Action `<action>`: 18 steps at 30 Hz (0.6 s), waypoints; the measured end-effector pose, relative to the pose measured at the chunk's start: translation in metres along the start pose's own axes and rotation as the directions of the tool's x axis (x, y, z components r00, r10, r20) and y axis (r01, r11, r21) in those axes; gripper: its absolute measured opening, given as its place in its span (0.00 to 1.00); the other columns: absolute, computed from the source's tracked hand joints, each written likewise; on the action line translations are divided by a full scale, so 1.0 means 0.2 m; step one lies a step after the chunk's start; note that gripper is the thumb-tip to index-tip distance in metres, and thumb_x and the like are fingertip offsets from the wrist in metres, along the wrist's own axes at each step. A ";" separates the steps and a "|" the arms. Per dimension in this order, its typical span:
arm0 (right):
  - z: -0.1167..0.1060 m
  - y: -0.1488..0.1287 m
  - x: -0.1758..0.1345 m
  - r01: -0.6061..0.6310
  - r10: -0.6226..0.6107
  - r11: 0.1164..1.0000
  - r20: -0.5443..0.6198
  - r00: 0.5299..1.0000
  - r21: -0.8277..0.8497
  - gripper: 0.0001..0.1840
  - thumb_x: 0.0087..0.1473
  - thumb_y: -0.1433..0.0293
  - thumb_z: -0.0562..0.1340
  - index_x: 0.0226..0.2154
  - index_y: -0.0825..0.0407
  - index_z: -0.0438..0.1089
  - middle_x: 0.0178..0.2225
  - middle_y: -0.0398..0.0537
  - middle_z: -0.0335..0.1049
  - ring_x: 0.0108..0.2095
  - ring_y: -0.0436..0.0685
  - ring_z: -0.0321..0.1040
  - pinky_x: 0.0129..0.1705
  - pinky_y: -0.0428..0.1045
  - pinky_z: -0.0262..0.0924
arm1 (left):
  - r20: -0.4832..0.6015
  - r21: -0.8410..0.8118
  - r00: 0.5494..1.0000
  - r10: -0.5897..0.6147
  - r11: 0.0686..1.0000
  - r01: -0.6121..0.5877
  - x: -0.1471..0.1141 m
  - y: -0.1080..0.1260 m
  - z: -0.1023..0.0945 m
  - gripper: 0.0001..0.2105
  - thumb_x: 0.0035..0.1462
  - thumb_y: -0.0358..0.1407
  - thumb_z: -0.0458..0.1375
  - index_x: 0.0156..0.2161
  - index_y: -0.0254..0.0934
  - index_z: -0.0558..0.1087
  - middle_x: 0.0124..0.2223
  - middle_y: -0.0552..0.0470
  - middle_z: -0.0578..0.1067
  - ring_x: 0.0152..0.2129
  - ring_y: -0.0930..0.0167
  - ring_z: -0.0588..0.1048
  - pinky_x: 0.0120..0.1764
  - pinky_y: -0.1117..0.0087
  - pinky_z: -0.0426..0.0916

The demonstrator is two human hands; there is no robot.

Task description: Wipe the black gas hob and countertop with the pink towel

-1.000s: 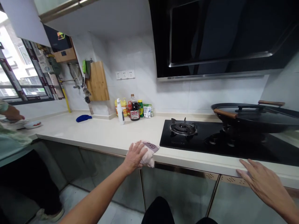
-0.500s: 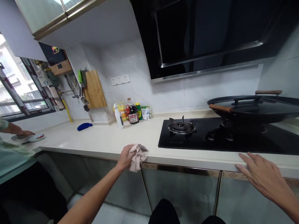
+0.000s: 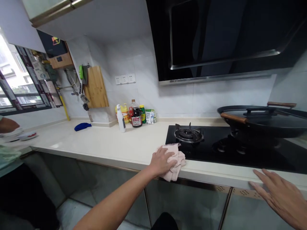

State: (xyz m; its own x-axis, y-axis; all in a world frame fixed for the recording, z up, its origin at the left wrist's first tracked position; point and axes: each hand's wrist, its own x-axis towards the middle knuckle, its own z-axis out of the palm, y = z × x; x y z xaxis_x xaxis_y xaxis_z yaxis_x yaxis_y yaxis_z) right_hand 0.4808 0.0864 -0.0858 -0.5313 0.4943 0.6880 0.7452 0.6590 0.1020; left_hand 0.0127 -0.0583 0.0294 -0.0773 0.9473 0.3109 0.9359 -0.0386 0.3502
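Observation:
A crumpled pale pink cloth (image 3: 177, 163) lies over the front edge of the white countertop (image 3: 105, 140), its far corner reaching the left edge of the black gas stove (image 3: 203, 154). My left hand (image 3: 161, 162) presses down on the cloth and grips it, fingers curled over the fabric. Off to the right, my right hand (image 3: 279, 195) is open with fingers spread, its fingertips at the counter's front edge below the stove. Nothing is in that hand.
A large lidded wok (image 3: 263, 121) stands on the right burner. Against the wall are a white spray bottle (image 3: 121, 118), a dark sauce bottle (image 3: 136, 116) and packets (image 3: 150, 116). A blue cloth (image 3: 82, 126) lies farther left. Another person's arm (image 3: 8, 125) is near plates (image 3: 27, 136).
My left hand has slid the cloth right along the counter edge to the stove, and the cloth is spread wider. My right hand stays open by the edge. The view has shifted slightly.

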 end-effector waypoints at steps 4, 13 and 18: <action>0.02 0.04 0.07 -0.070 0.068 0.995 0.034 0.997 0.064 0.29 0.65 0.52 0.48 0.42 0.47 0.81 0.47 0.56 0.78 0.46 0.72 0.74 0.46 0.68 0.72 | 0.177 0.134 0.982 -0.071 0.990 0.047 -0.09 -0.05 -0.09 0.36 0.58 0.59 0.58 0.69 0.51 0.63 0.75 0.45 0.55 0.74 0.50 0.44 0.68 0.41 0.52; 0.08 -0.12 0.36 0.060 -0.075 0.976 0.062 0.995 0.210 0.26 0.67 0.47 0.53 0.42 0.44 0.81 0.47 0.50 0.77 0.51 0.64 0.72 0.52 0.58 0.71 | 0.321 0.168 0.899 -0.298 0.952 0.255 0.18 -0.19 -0.17 0.44 0.60 0.66 0.45 0.74 0.44 0.53 0.77 0.44 0.45 0.74 0.46 0.39 0.69 0.39 0.44; 0.12 -0.10 0.32 0.077 -0.082 0.985 0.022 0.996 0.154 0.22 0.67 0.51 0.54 0.42 0.43 0.79 0.46 0.48 0.76 0.52 0.65 0.71 0.48 0.59 0.71 | 0.250 0.152 0.927 -0.279 0.957 0.247 0.51 -0.23 -0.05 0.33 0.61 0.57 0.48 0.69 0.52 0.63 0.72 0.46 0.62 0.68 0.46 0.59 0.63 0.42 0.59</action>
State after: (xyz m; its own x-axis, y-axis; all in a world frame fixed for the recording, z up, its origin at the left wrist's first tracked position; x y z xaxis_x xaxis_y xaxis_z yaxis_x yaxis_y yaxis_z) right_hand 0.4223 0.1173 -0.0613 -0.5991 0.4511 0.6615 0.6308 0.7748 0.0429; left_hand -0.0415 0.0360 0.0539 -0.2473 0.9685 -0.0301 0.9288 0.2458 0.2774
